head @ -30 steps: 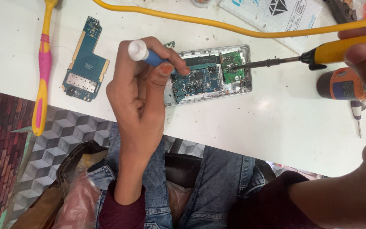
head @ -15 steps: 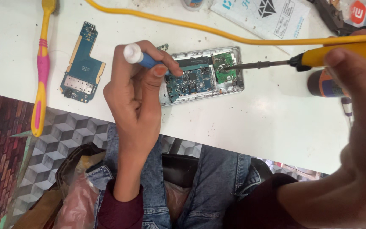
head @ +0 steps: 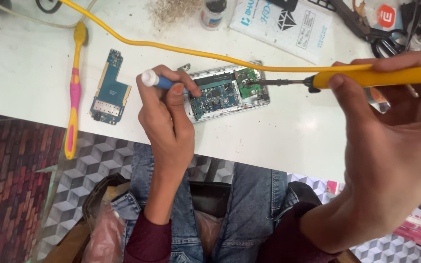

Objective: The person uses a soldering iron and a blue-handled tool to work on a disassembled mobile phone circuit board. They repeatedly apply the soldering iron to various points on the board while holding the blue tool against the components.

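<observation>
The left hand (head: 169, 122) pinches a slim blue, white-capped tool (head: 158, 81) against the opened phone (head: 227, 92), its green board bare, mid-table. The right hand (head: 391, 146) grips a glossy yellow soldering iron (head: 366, 78), its metal tip on the board. White tabletop (head: 298, 136) lies open toward the near edge.

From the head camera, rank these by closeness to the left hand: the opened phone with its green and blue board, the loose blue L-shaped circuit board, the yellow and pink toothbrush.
Measured from the left hand:
1. Opened phone with green and blue circuit board, just right of the fingertips.
2. Loose blue L-shaped circuit board, to the hand's left on the white table.
3. Yellow and pink toothbrush, farther left, beyond that board.
</observation>
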